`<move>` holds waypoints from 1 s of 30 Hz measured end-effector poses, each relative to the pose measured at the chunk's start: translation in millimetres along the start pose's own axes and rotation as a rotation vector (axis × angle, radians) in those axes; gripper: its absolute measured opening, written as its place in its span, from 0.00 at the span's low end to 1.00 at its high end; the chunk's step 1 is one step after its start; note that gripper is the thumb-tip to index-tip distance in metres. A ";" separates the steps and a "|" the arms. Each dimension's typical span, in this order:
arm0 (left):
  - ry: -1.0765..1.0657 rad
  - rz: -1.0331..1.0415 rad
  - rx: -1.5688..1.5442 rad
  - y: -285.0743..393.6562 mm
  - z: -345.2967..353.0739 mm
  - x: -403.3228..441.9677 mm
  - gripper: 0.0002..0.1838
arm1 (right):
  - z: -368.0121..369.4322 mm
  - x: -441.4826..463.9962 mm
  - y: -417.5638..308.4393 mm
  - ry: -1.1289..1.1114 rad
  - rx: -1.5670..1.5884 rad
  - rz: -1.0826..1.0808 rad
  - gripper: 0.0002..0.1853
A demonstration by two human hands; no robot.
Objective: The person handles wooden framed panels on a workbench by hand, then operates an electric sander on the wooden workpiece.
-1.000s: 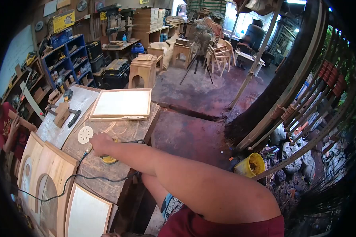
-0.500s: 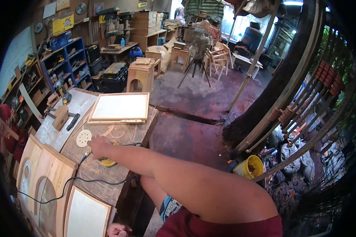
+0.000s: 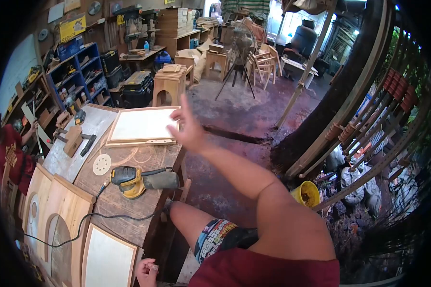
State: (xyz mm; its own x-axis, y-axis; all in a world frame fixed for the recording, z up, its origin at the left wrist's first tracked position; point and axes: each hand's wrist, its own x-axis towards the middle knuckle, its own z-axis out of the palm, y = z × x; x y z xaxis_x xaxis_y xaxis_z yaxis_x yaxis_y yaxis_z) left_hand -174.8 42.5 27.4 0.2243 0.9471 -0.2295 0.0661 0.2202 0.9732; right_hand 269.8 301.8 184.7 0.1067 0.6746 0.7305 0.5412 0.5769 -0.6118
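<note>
My right hand (image 3: 187, 126) is raised with its fingers apart, holding nothing, at the right end of a white panel in a wooden frame (image 3: 143, 125). Low in the view, my left hand (image 3: 147, 272) has its fingers curled together beside a second framed white panel (image 3: 109, 258); whether anything small is in it cannot be made out. On the bench (image 3: 124, 210) lies a yellow and black sander (image 3: 128, 181) with a grey dust canister. A round sanding disc with holes (image 3: 102, 164) lies left of the sander.
Arched wooden panels (image 3: 64, 203) stand along the bench's left side, with a black cable across them. A clamp (image 3: 73, 141) lies at the back left. Another person (image 3: 13, 153) is at far left. A yellow bucket (image 3: 307, 194) stands right.
My right hand has left the sander area and moved up and right to the framed panel, uncovering the sander. My left hand has come further into view at the bottom.
</note>
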 end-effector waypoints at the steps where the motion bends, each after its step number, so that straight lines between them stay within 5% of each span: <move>1: -0.002 -0.003 0.002 0.1 0.3 3.2 0.14 | -19.9 3.0 3.6 0.039 -0.052 -0.040 0.55; 11: 0.016 0.127 0.101 -1.0 18.1 21.6 0.10 | -100.5 -8.1 -18.4 0.060 -0.137 -0.129 0.52; 17: -0.048 0.039 0.173 -5.7 19.5 18.5 0.13 | -113.5 -20.1 -20.2 0.006 -0.074 -0.023 0.53; 20: -0.062 0.179 0.234 15.5 32.4 17.9 0.13 | -115.0 -27.5 -13.6 0.010 -0.057 0.021 0.53; 30: -0.136 0.039 0.339 22.8 38.9 17.9 0.13 | -100.6 -46.5 0.7 0.175 0.160 0.079 0.52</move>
State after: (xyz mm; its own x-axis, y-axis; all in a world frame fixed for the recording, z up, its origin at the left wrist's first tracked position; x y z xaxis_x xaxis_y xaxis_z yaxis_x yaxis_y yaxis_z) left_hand -131.4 55.4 45.0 0.3592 0.9084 -0.2140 0.3686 0.0726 0.9268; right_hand 349.1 224.5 180.8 0.2942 0.6382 0.7114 0.3883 0.6004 -0.6991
